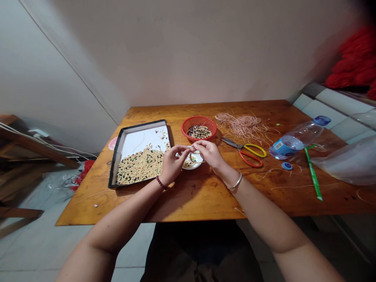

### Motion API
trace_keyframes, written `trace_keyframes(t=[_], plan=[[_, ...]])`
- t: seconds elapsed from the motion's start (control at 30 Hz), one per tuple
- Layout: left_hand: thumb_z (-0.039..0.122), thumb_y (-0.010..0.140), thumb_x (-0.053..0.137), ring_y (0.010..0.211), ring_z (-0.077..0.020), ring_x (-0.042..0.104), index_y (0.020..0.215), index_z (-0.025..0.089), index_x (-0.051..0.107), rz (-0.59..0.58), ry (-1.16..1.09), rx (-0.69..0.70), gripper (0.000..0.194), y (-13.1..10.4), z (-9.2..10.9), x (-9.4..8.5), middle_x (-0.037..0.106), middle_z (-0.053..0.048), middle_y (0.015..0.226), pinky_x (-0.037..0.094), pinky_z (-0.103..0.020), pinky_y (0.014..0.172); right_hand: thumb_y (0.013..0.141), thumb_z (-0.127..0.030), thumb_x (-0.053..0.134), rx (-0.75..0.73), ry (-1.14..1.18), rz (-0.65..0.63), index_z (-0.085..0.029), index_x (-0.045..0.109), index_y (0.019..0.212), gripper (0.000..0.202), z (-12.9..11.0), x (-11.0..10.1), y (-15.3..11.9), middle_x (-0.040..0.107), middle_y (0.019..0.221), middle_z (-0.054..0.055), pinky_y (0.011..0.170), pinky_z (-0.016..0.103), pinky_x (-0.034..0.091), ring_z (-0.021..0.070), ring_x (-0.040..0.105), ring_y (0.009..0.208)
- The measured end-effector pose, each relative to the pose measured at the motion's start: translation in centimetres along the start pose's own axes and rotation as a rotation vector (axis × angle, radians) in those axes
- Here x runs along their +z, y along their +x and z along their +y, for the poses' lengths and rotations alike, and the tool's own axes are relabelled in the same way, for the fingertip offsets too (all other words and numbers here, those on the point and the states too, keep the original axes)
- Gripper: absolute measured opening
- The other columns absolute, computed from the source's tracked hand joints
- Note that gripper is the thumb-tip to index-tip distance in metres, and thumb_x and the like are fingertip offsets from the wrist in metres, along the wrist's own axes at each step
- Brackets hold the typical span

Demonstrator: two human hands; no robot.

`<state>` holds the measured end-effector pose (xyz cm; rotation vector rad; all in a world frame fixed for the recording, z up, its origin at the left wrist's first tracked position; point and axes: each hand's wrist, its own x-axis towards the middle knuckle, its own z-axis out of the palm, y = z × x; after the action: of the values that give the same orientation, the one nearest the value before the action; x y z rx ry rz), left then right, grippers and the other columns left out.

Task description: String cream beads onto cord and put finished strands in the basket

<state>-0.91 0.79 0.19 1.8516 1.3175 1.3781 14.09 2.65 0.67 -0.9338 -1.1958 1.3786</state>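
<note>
My left hand [175,161] and my right hand [210,154] meet fingertip to fingertip over a small white dish [192,167] with beads in it. Both are pinched closed on something too small to make out. A short beaded strand [192,158] hangs below the fingertips, above the dish. Left of my hands lies a black-rimmed tray [112,172] with many cream, black and green beads [141,164]. Just behind my hands is a red basket [185,133] holding strung or loose dark and pale beads [199,132].
Scissors [245,150] with yellow and orange handles lie right of my hands, before a heap of pink cord [242,125]. Farther right are a clear bottle piece [296,141], a blue cap [287,166], a green strip [313,174] and a plastic bag [349,160].
</note>
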Motion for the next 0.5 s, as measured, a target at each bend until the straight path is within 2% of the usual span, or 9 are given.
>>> trace_keyframes(t=[0.13,0.27,0.5], plan=[[0.039,0.082,0.064,0.069,-0.0134,0.060,0.083,0.017,0.068,-0.001,-0.025,-0.019,0.022,0.0,0.0,0.0,0.069,-0.004,0.078,0.046,-0.023,0.061,0.067,-0.038,0.071,-0.029,-0.047,-0.006,-0.016,0.067,0.075,0.024,0.1,-0.2,0.0,0.069,0.072,0.004,0.068,0.029,0.051,0.0164,0.063,0.070],[0.039,0.082,0.063,0.068,-0.0131,0.060,0.083,0.016,0.067,-0.002,-0.034,-0.025,0.023,0.0,-0.2,0.1,0.068,-0.004,0.077,0.046,-0.023,0.060,0.063,-0.040,0.077,-0.079,-0.124,-0.046,-0.015,0.071,0.081,0.031,0.8,-0.4,0.1,0.073,0.082,0.008,0.075,0.034,0.052,0.0193,0.066,0.076],[0.040,0.082,0.063,0.070,-0.0132,0.059,0.082,0.016,0.065,0.011,-0.080,-0.056,0.024,0.1,-0.4,0.2,0.068,-0.004,0.079,0.047,-0.024,0.065,0.062,-0.043,0.078,-0.053,-0.027,-0.049,-0.015,0.073,0.080,0.033,1.4,-0.4,0.3,0.073,0.081,0.007,0.076,0.034,0.052,0.0186,0.067,0.074]])
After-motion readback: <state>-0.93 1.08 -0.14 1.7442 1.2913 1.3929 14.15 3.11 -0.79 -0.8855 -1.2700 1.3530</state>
